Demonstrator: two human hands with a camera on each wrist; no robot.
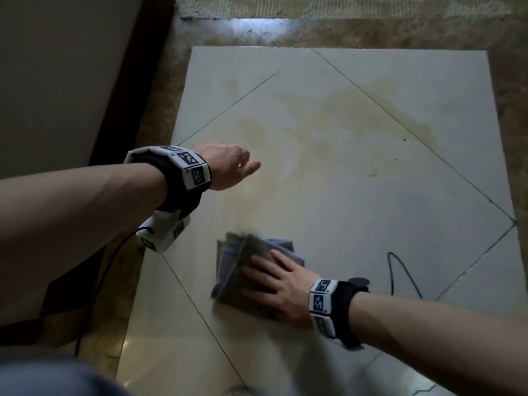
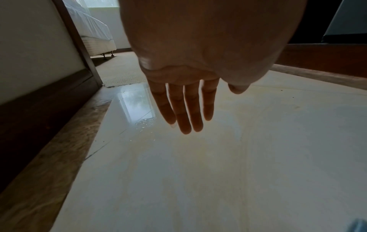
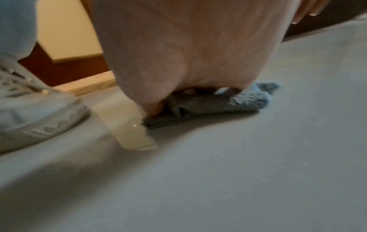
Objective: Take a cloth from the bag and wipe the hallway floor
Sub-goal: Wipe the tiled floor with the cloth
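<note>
A folded grey-blue cloth (image 1: pixel 243 267) lies on the pale tiled hallway floor (image 1: pixel 357 210), blurred at its far edge. My right hand (image 1: pixel 274 284) lies flat on top of it with fingers spread, pressing it down; the right wrist view shows the cloth (image 3: pixel 208 105) squashed under the palm. My left hand (image 1: pixel 228 164) hovers over the floor to the upper left, fingers straight and holding nothing; in the left wrist view its fingers (image 2: pixel 186 109) hang extended above the tiles. A yellowish wet stain (image 1: pixel 328 132) spreads across the tiles beyond both hands. No bag is visible.
A white wall with a dark wooden skirting board (image 1: pixel 114 110) runs along the left. A brown marble border (image 1: pixel 160 115) frames the tiles. A carpet edge (image 1: pixel 314 7) lies at the far end. A thin black cable (image 1: pixel 400 270) loops on the right. My shoe (image 3: pixel 35 109) stands near the cloth.
</note>
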